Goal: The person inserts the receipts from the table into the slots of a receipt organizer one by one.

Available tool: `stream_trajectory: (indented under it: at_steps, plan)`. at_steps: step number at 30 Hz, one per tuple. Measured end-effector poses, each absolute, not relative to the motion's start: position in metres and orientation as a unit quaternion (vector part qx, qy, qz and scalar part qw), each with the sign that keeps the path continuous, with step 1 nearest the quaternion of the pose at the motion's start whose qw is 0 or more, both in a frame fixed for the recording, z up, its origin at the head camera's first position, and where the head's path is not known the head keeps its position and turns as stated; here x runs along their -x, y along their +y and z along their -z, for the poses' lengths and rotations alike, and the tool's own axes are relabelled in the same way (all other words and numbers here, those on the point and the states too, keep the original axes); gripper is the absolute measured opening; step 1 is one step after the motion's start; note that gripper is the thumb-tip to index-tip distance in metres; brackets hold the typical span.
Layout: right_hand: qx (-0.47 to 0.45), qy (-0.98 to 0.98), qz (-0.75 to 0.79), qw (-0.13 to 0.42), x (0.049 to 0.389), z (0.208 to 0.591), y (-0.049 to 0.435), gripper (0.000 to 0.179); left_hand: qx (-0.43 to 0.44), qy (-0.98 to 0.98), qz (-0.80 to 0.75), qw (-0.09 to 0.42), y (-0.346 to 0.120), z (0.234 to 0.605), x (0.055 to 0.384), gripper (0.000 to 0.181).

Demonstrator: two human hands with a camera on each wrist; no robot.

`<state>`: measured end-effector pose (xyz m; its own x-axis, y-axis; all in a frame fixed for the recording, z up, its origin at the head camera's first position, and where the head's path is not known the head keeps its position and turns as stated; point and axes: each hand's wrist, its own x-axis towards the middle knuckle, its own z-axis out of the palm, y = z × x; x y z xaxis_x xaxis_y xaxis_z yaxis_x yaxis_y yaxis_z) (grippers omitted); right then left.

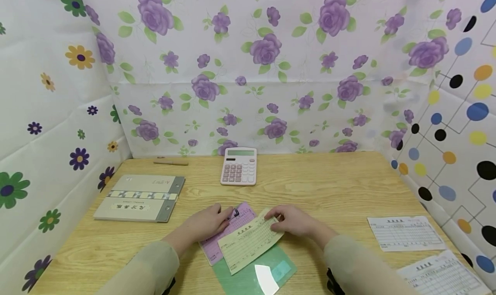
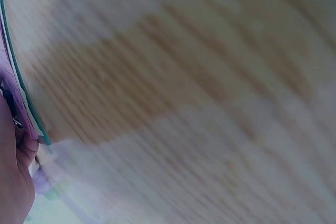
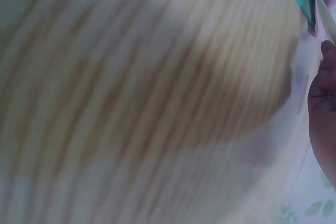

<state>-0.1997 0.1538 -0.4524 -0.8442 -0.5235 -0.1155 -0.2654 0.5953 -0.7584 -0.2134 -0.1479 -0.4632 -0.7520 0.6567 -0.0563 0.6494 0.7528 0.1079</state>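
My left hand (image 1: 209,222) grips the upper left edge of a purple printed form (image 1: 212,248), its fingertips at a small black clip (image 1: 236,213). In the left wrist view the left fingers (image 2: 27,148) curl at the corner of the stacked sheets and a thin green edge. With thumb and fingers my right hand (image 1: 292,219) pinches the upper right corner of a yellow form (image 1: 249,243). That yellow sheet slants over the purple one and partly covers it. Under both lies a glossy green board (image 1: 240,277), its top part hidden by the papers.
A pink calculator (image 1: 239,166) sits at the back middle. To the left are a grey binder (image 1: 141,185) with a patterned band and a thin brown stick-like object (image 1: 170,162). Two white forms (image 1: 406,233) lie at the right. Patterned cloth (image 1: 267,114) hangs around the wooden table (image 1: 321,174).
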Motion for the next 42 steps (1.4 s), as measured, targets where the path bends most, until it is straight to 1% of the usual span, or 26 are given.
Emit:
stream_trajectory:
  at_steps: [6,15,24,28,32,35,39,42]
  plan:
    - [0.220,0.875,0.392,0.180,0.200,0.453,0.138,0.026,-0.354,0.934,-0.036,0.038,-0.149,0.464,0.214,0.048]
    - [0.225,0.872,0.399,0.170,0.204,0.454,0.117,0.025,-0.357,0.933,-0.034,0.029,-0.148,0.464,0.213,0.048]
    - [0.224,0.876,0.394,0.163,0.205,0.456,0.108,0.024,-0.351,0.935,-0.040,0.035,-0.147,0.462,0.213,0.048]
    - [0.231,0.881,0.386,0.149,0.205,0.456,0.103,0.023,-0.358,0.932,-0.038,0.030,-0.147,0.460,0.213,0.048]
    - [0.238,0.894,0.363,0.113,0.205,0.462,0.098,0.022,-0.366,0.930,-0.039,0.026,-0.147,0.460,0.214,0.048]
    - [0.236,0.908,0.335,0.092,0.204,0.466,0.095,0.025,-0.365,0.930,-0.042,0.026,-0.147,0.460,0.213,0.048]
    - [0.227,0.923,0.299,0.087,0.201,0.468,0.090,0.035,-0.351,0.934,-0.051,0.041,-0.146,0.459,0.213,0.049]
    - [0.226,0.927,0.286,0.086,0.199,0.468,0.087,0.040,-0.335,0.940,-0.044,0.054,-0.146,0.457,0.212,0.049]
